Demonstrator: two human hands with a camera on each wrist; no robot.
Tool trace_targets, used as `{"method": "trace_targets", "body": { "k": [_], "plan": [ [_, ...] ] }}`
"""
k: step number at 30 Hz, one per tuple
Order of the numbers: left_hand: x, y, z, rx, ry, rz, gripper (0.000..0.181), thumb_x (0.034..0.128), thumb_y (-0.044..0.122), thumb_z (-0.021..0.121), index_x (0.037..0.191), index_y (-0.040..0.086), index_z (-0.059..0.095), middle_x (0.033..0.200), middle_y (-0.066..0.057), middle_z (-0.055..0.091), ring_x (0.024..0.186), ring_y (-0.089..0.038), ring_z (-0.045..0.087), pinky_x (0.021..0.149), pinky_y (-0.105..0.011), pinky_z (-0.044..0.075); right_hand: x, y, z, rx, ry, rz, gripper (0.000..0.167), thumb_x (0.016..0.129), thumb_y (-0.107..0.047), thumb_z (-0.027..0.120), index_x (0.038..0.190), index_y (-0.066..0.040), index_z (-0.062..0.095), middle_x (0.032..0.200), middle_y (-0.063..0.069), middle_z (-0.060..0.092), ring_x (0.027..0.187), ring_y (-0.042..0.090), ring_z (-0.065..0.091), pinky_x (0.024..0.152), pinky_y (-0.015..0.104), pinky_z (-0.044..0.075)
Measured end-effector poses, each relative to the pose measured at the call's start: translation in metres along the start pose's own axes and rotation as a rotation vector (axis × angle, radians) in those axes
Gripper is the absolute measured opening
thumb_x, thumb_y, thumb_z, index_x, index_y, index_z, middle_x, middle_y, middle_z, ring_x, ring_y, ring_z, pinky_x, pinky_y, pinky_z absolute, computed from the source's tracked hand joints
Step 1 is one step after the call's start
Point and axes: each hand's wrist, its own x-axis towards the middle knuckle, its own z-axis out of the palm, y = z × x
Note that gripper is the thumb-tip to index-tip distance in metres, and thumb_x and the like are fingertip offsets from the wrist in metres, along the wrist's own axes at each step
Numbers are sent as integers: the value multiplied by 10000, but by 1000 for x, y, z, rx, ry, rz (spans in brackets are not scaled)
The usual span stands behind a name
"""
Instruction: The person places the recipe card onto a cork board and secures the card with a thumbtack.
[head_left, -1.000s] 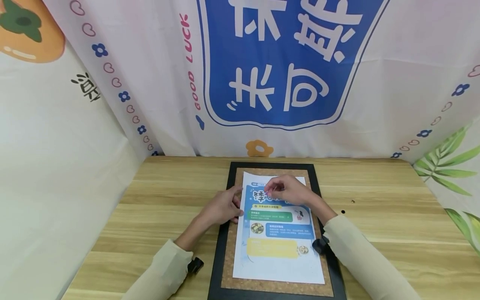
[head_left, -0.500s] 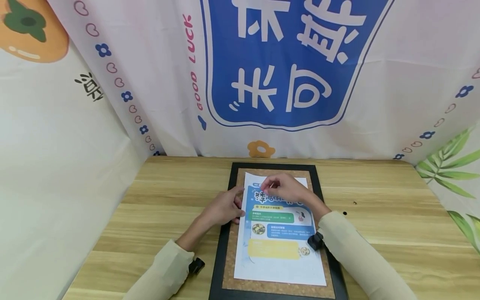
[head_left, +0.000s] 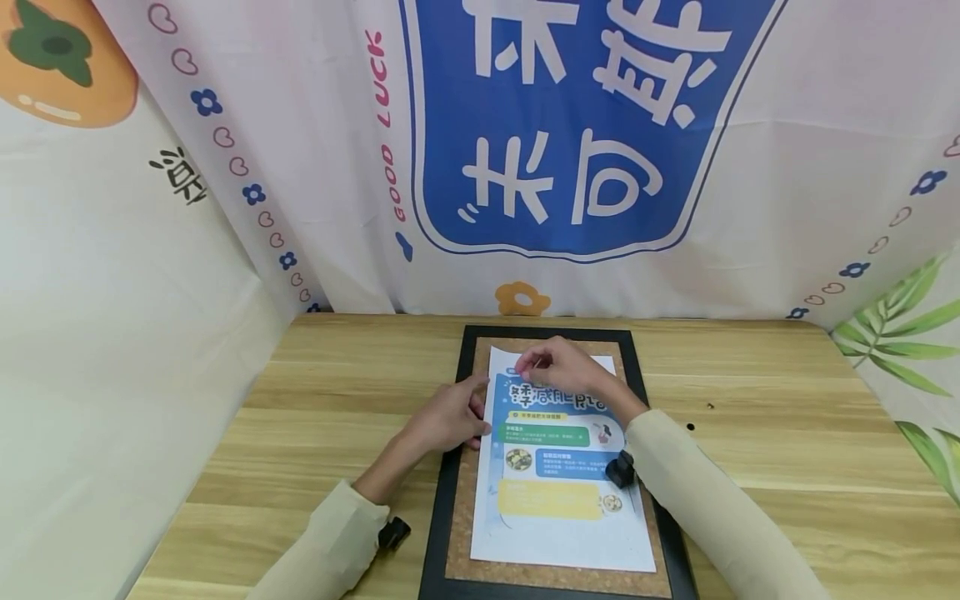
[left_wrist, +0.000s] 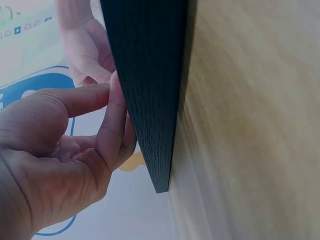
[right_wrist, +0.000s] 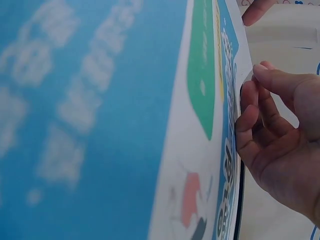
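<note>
A printed sheet of paper (head_left: 558, 542) with blue, green and yellow blocks lies on a black-framed cork board (head_left: 461, 533). My right hand (head_left: 566, 367) is over the top left part of the sheet, thumb and forefinger pinching what looks like a small pink push pin, mostly hidden by the fingertips. In the right wrist view the right hand (right_wrist: 285, 117) is close to the paper. My left hand (head_left: 447, 414) rests at the sheet's left edge, thumb and forefinger spread apart. The left wrist view has the left hand's (left_wrist: 75, 150) fingers against the black frame (left_wrist: 147, 95).
The board lies on a wood-grain table (head_left: 337, 392). Two tiny dark specks, one a black dot (head_left: 691, 427), are right of it. A printed curtain (head_left: 450, 275) hangs behind the table. Both sleeves carry a black wrist device (head_left: 620, 470).
My right hand has moved slightly up and left, toward the sheet's top edge, still pinching. My left hand stays at the left edge.
</note>
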Motion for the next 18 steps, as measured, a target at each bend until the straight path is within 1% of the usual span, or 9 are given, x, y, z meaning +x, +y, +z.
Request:
{"method": "trace_targets", "body": {
  "k": [8, 18],
  "plan": [
    [0, -1, 0, 30, 3, 7, 784, 947, -68, 756, 1632, -1, 380, 970, -108, 657, 650, -162, 686, 618, -308, 640, 13, 4, 3, -6, 0, 7, 141, 1047, -174, 710, 1145, -192, 810, 1064, -26, 778, 925, 186, 640, 883, 313, 514],
    [-1, 1, 0, 17, -3, 4, 792, 941, -73, 760, 1631, 2, 378, 957, -109, 662, 668, -163, 688, 625, -320, 643, 22, 1, 5, 9, 12, 16, 124, 1044, -149, 713, 1121, -160, 809, 1057, 16, 774, 917, 193, 633, 878, 306, 512]
  ]
}}
